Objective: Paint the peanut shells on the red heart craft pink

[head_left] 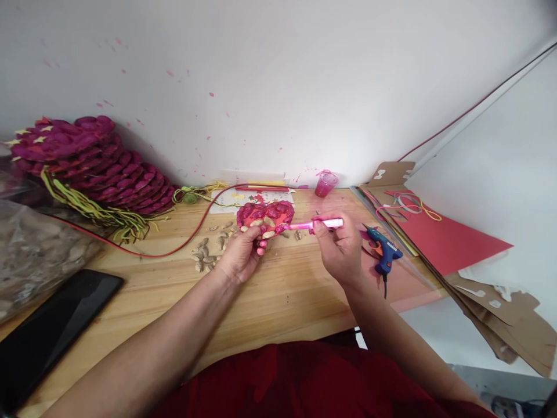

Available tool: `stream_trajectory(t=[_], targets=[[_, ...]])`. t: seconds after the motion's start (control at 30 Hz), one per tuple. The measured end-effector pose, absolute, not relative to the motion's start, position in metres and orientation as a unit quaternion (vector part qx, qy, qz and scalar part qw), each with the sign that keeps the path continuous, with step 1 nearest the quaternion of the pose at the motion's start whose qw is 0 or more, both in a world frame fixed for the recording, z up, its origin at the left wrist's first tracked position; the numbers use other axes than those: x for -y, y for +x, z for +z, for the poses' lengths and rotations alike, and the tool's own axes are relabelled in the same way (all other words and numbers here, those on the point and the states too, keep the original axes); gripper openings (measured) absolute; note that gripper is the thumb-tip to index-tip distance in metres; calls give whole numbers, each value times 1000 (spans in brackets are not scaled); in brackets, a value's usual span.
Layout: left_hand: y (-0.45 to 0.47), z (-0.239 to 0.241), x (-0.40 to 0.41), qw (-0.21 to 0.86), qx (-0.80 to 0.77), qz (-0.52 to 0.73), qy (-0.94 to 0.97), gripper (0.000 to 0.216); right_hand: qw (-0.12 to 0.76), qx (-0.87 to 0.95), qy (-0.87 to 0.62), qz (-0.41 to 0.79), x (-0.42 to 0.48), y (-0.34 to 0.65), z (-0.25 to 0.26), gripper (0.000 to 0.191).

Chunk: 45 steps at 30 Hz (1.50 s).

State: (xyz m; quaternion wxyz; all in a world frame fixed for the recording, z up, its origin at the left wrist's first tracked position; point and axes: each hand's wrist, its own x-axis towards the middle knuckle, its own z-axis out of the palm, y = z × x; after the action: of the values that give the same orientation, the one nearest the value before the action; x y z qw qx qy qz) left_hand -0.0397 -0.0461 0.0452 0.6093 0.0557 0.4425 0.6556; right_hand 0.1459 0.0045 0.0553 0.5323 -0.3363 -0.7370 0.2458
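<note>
Has loose peanuts [202, 253] just left of the left hand [243, 249], pinches with that hand the near edge of a red piece [278, 211], and, gripping a brush [311, 224] in the right hand [342, 249], sets its pink end to the piece's right side. Has a glue gun [385, 251] just right of the right hand. Seems midway through coating; probably needs next to reach the pale peanuts [270, 222] beside the left thumb, holding steady.
</note>
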Motion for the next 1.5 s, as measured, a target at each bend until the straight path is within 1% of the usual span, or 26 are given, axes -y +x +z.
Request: stream_trajectory(t=[0.07,0.2,0.33,0.47,0.63,0.8,0.93,1.03,1.1,1.23,1.37,1.5], targets=[[-39,44,46,605,-445,657,65,12,526,744,-340,233,-3,146,55,10],[-38,41,47,577,-453,672,100,15,519,759,-358,163,0,148,58,11],[-36,40,48,562,-457,679,122,19,496,790,-335,131,4,149,65,7],[-36,40,49,554,-462,680,132,22,497,798,-332,79,5,148,68,5],[-35,40,49,546,-470,679,138,24,497,793,-323,138,5,148,66,5],[-34,40,50,522,-478,687,166,26,508,782,-341,118,2,149,64,5],[-33,37,50,480,-494,693,212,22,494,791,-332,143,2,149,65,6],[-34,33,49,466,-499,692,234,19,494,792,-336,129,2,150,65,5],[-35,30,49,459,-504,688,248,18,500,785,-345,122,1,150,65,6],[-36,27,50,442,-519,675,284,20,492,788,-338,152,2,151,66,6],[-36,26,51,427,-534,666,298,19,493,784,-354,136,1,151,66,7],[-38,24,53,400,-554,645,342,21,484,791,-343,151,2,150,67,7]])
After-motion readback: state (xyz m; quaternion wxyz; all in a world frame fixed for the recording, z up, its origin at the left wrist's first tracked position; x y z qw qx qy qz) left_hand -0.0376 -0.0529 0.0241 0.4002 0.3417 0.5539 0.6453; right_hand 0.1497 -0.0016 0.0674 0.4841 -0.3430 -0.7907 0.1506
